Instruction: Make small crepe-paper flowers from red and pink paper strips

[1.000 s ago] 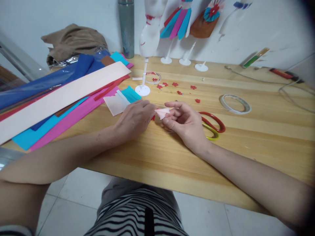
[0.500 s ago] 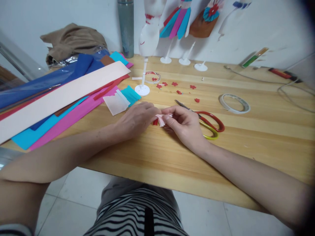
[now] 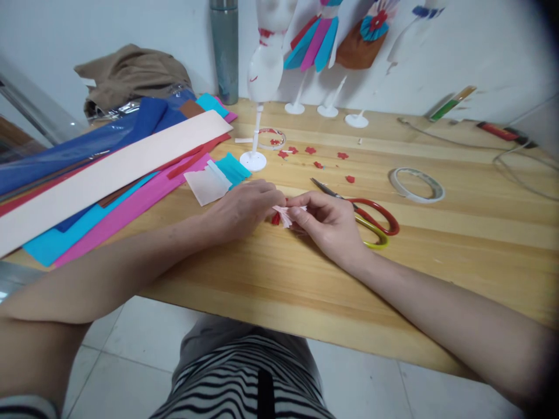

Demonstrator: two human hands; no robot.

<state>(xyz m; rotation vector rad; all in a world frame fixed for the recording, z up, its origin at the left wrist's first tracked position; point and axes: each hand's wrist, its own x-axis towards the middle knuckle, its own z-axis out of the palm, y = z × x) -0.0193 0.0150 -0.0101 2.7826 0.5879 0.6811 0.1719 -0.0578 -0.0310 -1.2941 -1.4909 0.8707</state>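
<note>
A small pleated pale pink paper piece [image 3: 285, 216] is pinched between both hands above the wooden table [image 3: 244, 291]. My left hand [image 3: 247, 210] grips its left side, with a bit of red paper [image 3: 275, 219] showing under the fingers. The thumb and forefinger of my right hand [image 3: 329, 224] close on its right side. Just beyond my right hand lie scissors [image 3: 378, 216] with red and yellow handles. Small red paper flowers [image 3: 310, 150] are scattered behind the hands. Pink and turquoise paper squares [image 3: 207, 184] lie beyond my left hand.
Long coloured paper strips [image 3: 117, 166] cover the left side. A white mannequin [image 3: 265, 70] stands at the back, near a bottle [image 3: 225, 55] and dressed forms [image 3: 321, 38]. A tape roll [image 3: 418, 185] and a cable [image 3: 454, 141] lie on the right.
The pale pink piece looks more fanned out between my fingers, and its pleats show more. Both hands stay almost in the same place and keep their hold.
</note>
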